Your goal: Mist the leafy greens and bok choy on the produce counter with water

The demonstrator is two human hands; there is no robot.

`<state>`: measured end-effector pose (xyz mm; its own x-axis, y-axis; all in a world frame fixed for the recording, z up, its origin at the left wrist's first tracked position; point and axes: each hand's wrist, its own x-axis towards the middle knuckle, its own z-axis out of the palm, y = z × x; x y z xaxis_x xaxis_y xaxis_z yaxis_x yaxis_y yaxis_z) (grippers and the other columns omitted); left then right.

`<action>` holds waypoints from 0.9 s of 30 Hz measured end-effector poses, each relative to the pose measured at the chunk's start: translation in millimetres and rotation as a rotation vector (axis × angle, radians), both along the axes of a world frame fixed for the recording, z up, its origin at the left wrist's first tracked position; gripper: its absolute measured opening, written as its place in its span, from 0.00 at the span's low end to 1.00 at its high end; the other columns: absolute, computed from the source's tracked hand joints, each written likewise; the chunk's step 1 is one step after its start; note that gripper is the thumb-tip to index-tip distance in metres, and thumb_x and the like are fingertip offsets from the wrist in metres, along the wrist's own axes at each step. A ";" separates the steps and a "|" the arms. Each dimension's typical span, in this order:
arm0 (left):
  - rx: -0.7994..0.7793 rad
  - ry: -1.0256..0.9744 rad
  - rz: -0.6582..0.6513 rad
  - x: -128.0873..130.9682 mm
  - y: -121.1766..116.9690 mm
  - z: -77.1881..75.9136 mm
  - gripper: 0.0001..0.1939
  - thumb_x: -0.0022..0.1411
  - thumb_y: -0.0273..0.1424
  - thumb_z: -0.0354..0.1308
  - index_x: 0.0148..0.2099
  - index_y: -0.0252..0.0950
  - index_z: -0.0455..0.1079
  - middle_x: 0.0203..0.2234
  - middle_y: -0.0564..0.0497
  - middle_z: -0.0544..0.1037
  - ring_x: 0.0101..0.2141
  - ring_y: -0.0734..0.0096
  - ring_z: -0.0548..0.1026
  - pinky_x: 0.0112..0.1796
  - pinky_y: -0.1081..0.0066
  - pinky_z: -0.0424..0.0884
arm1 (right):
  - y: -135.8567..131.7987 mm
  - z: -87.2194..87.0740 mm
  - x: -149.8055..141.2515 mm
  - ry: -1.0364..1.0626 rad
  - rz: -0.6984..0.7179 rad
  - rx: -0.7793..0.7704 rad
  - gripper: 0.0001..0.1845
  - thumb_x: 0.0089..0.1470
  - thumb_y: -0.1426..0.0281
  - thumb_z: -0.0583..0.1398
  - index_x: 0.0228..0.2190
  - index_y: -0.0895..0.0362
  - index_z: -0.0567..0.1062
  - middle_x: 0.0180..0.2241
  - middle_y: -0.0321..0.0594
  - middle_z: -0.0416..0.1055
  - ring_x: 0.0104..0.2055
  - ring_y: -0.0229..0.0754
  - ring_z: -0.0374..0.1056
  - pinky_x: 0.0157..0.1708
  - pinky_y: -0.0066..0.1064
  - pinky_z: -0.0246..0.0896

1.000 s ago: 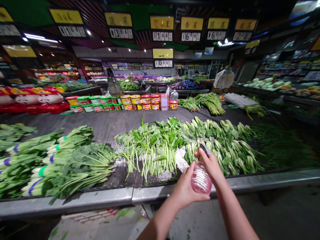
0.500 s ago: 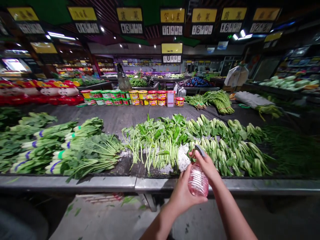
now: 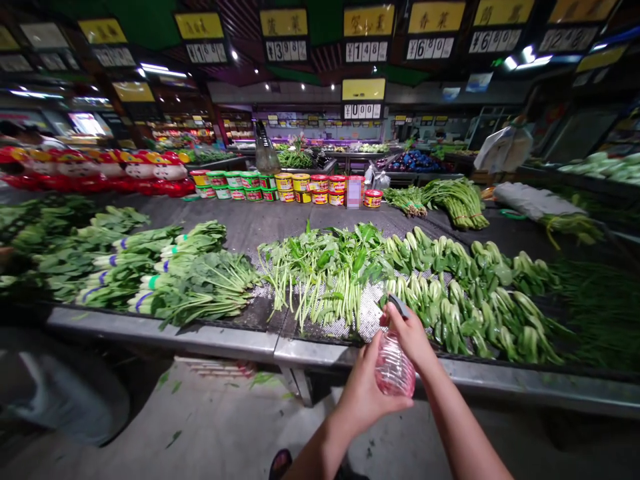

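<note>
Both hands hold a clear pinkish spray bottle (image 3: 395, 365) with a dark trigger head, in front of the vegetable stand. My left hand (image 3: 366, 387) is wrapped round the bottle's body from the left and below. Up at the spray head, my right hand (image 3: 411, 333) grips the neck and trigger. A faint mist shows in front of the nozzle. Beyond the bottle lie loose leafy greens with long stems (image 3: 333, 293), and to their right rows of small bok choy (image 3: 450, 300). The right hand is closest to the bok choy.
A metal edge (image 3: 240, 339) runs along the stand's front. Taped bundles of greens (image 3: 115, 260) lie at left. Stacked tubs (image 3: 300, 190) line the back, with long green bundles (image 3: 455, 203) beside them. A person's clothed leg (image 3: 65, 387) shows at lower left. Price signs hang overhead.
The view has turned and tilted, so the stand appears shifted right and slanted. Both hands keep their hold on the spray bottle. A faint mist has appeared, and more of the person at left shows.
</note>
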<state>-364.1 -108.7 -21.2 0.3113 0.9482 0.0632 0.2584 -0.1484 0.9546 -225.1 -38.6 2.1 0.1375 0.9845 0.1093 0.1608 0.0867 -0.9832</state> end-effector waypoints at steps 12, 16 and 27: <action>-0.047 -0.012 0.130 11.3 -26.8 -4.9 0.59 0.35 0.33 0.73 0.66 0.42 0.46 0.58 0.45 0.60 0.56 0.54 0.62 0.57 0.59 0.59 | -8.0 -12.5 -1.4 0.080 0.151 -0.027 0.24 0.51 0.50 0.56 0.39 0.56 0.74 0.36 0.43 0.75 0.41 0.47 0.70 0.41 0.38 0.63; -0.089 0.009 0.177 13.2 -35.7 -13.0 0.60 0.33 0.31 0.73 0.66 0.41 0.44 0.58 0.43 0.59 0.57 0.53 0.60 0.58 0.59 0.57 | -13.4 -17.5 -2.9 -0.033 0.153 -0.042 0.22 0.52 0.49 0.55 0.29 0.56 0.74 0.29 0.40 0.74 0.33 0.45 0.70 0.36 0.36 0.62; -0.098 0.053 0.218 4.7 -43.5 -17.3 0.60 0.33 0.30 0.72 0.66 0.40 0.44 0.57 0.43 0.60 0.56 0.51 0.62 0.57 0.59 0.58 | -17.5 -25.8 -18.1 0.063 0.196 -0.065 0.24 0.50 0.49 0.57 0.35 0.56 0.75 0.34 0.43 0.76 0.38 0.47 0.71 0.39 0.37 0.63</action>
<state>-359.4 -152.2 -38.5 0.0987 0.9941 -0.0439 0.3245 0.0095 0.9459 -243.2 -56.1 -23.7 -0.0526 0.9978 0.0416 0.0851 0.0459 -0.9953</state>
